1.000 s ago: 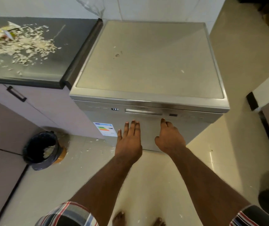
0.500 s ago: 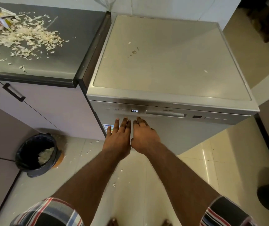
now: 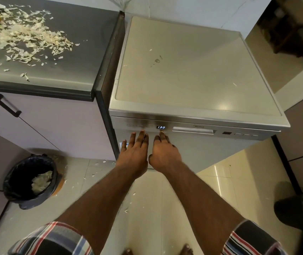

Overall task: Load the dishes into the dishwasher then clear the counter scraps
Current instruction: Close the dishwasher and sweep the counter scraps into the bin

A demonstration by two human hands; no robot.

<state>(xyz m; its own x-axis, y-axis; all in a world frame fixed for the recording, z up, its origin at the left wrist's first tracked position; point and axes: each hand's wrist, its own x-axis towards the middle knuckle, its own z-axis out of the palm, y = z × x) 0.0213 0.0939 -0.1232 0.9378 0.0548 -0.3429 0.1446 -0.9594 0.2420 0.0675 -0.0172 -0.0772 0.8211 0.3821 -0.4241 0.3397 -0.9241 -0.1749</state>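
Observation:
A silver dishwasher (image 3: 193,70) stands with its door closed; its display (image 3: 160,127) reads 130. My left hand (image 3: 135,153) lies flat against the door front, fingers together, fingertips just under the control strip. Beside it my right hand (image 3: 162,152) also rests on the door, one fingertip right below the display. Neither hand holds anything. Pale vegetable scraps (image 3: 21,39) are strewn over the dark counter (image 3: 69,70) to the left. No dishes are in view.
A black-lined bin (image 3: 30,181) with scraps in it stands on the floor at the left, below a cabinet with a black handle (image 3: 7,105). Loose scraps dot the tiled floor (image 3: 147,199). A second dark bin (image 3: 301,210) sits at the right edge.
Both hands have shifted left along the dishwasher door and come close together, rising towards the control strip. The view has swung right, so the dishwasher now sits further right in frame.

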